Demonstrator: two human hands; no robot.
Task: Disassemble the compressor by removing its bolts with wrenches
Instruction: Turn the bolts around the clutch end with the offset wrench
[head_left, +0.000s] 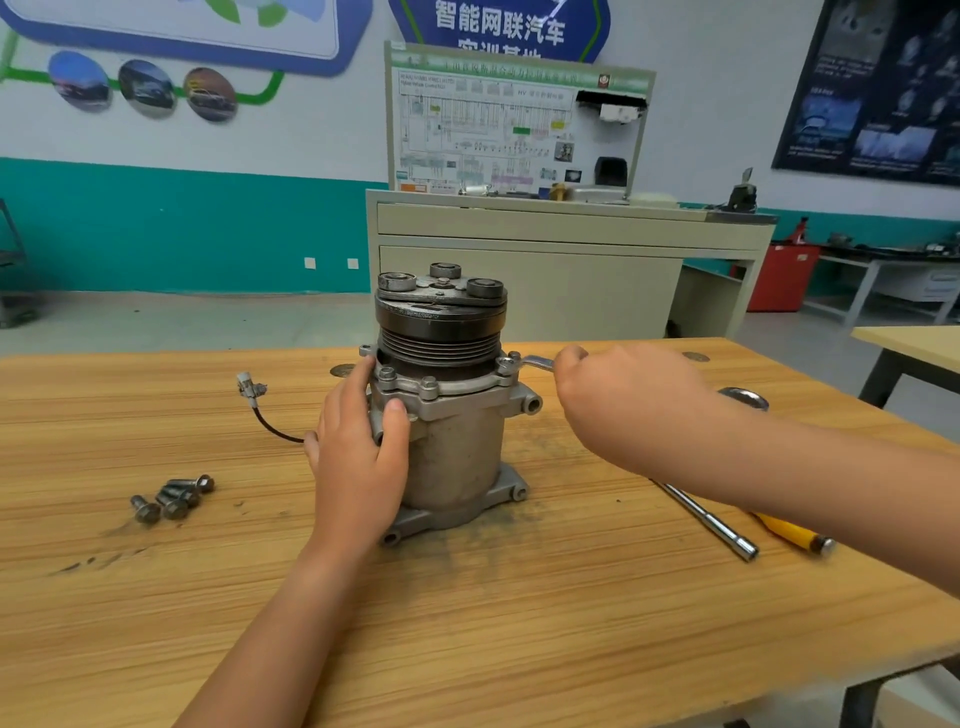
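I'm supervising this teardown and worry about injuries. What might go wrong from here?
If the wrench slips off the flange bolt, the right hand may jerk into the edges of the compressor. The compressor stands upright, steadied only by the left hand, so a hard pull might twist or tip it. The loose bolts lie unconfined on the table and may roll off.

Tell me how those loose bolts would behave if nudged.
The loose bolts lie on their sides, so they would probably roll, curving around their wider heads. They look like steel: likely stiff and heavy for size.
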